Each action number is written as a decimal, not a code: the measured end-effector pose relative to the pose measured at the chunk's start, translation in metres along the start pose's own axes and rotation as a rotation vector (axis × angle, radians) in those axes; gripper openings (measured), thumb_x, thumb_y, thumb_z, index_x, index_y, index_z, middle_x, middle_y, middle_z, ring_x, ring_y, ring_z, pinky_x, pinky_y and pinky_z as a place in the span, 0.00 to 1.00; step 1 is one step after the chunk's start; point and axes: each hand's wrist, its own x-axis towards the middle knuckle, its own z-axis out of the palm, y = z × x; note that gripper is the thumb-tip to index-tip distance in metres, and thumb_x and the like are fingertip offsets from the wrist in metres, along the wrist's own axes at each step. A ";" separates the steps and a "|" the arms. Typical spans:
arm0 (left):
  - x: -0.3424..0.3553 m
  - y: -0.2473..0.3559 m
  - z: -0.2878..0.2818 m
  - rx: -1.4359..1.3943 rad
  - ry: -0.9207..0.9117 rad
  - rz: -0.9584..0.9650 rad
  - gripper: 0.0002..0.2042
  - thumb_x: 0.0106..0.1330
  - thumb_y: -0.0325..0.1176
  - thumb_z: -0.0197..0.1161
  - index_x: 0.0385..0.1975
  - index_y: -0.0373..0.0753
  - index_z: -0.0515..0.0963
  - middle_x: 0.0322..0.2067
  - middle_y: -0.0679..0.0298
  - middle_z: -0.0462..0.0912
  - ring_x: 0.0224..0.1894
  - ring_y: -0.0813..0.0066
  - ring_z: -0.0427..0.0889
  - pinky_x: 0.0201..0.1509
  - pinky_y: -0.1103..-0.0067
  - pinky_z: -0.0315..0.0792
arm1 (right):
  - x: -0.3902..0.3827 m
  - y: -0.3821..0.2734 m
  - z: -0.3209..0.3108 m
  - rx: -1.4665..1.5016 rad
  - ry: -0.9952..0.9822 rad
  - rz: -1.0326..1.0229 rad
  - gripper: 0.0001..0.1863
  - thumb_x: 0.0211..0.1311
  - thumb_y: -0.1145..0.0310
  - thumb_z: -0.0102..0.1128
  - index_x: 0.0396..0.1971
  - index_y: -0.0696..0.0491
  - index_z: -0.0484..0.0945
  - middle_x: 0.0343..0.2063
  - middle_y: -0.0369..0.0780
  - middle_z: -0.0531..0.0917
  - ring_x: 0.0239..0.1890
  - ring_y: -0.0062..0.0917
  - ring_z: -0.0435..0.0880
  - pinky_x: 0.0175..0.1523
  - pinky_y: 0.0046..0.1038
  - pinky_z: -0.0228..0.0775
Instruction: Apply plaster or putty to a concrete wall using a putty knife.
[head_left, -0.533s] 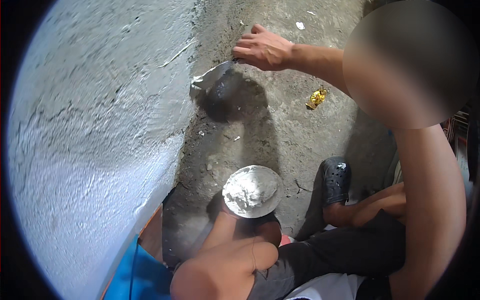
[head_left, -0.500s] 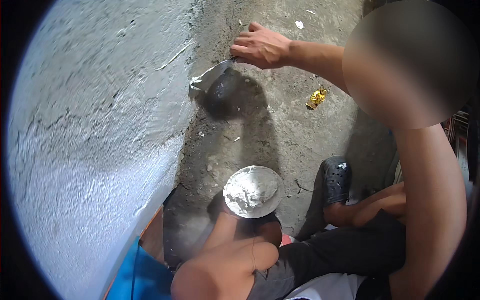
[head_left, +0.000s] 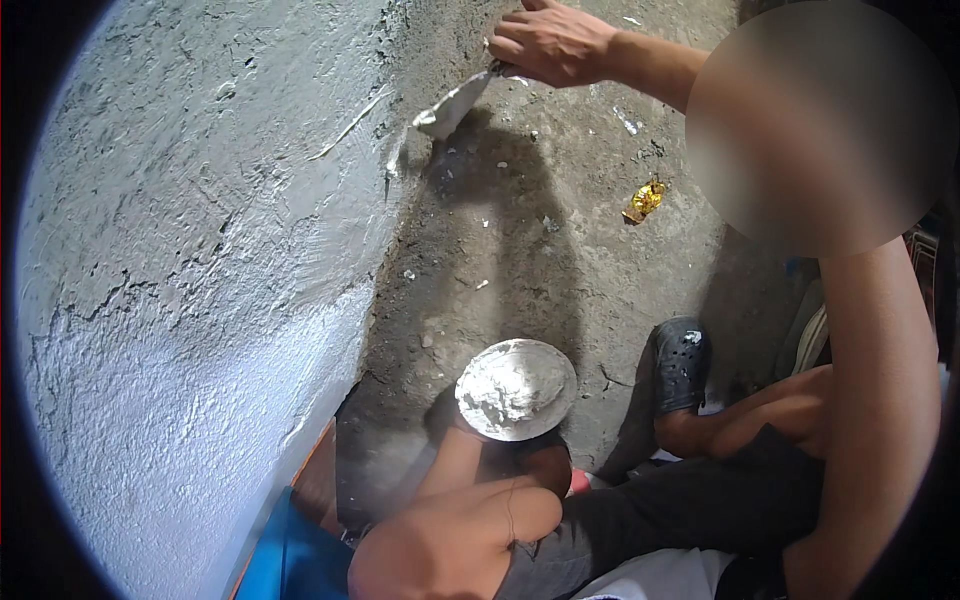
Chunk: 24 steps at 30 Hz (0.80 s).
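My right hand is closed round the handle of a flat scraper, whose pale, white-smeared blade is angled down-left above the floor, close to the foot of the rough plastered wall. Thin white streaks mark the wall near that blade. Low in the middle, my left hand holds a round dish heaped with white paste; its fingers are mostly hidden beneath it.
Gritty concrete floor runs beside the wall, with a crumpled gold wrapper and white flecks. My bent legs and a dark perforated clog fill the lower right. A blue object with an orange edge lies lower left.
My right hand and the scraper have moved up and rightward, away from the wall's base. The dish sits slightly lower and further right in the picture.
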 end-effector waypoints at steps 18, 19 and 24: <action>0.004 -0.003 0.018 0.221 -0.023 -0.045 0.29 0.80 0.51 0.37 0.74 0.40 0.60 0.72 0.54 0.66 0.71 0.53 0.67 0.74 0.55 0.64 | -0.002 -0.003 -0.007 -0.095 0.186 0.092 0.13 0.79 0.56 0.44 0.42 0.48 0.73 0.31 0.37 0.76 0.44 0.29 0.77 0.54 0.39 0.61; 0.003 -0.003 0.020 0.225 -0.024 -0.041 0.29 0.80 0.51 0.37 0.74 0.40 0.60 0.72 0.54 0.66 0.71 0.53 0.67 0.74 0.55 0.64 | -0.001 -0.008 -0.011 -0.097 0.192 0.091 0.13 0.79 0.56 0.44 0.42 0.48 0.73 0.31 0.37 0.76 0.44 0.29 0.77 0.54 0.39 0.61; -0.003 0.006 0.019 0.177 -0.040 -0.018 0.29 0.80 0.52 0.37 0.73 0.41 0.61 0.72 0.55 0.66 0.71 0.53 0.68 0.74 0.54 0.65 | -0.004 -0.051 -0.026 0.083 0.056 0.048 0.15 0.80 0.54 0.41 0.39 0.48 0.71 0.30 0.35 0.74 0.39 0.27 0.74 0.55 0.37 0.63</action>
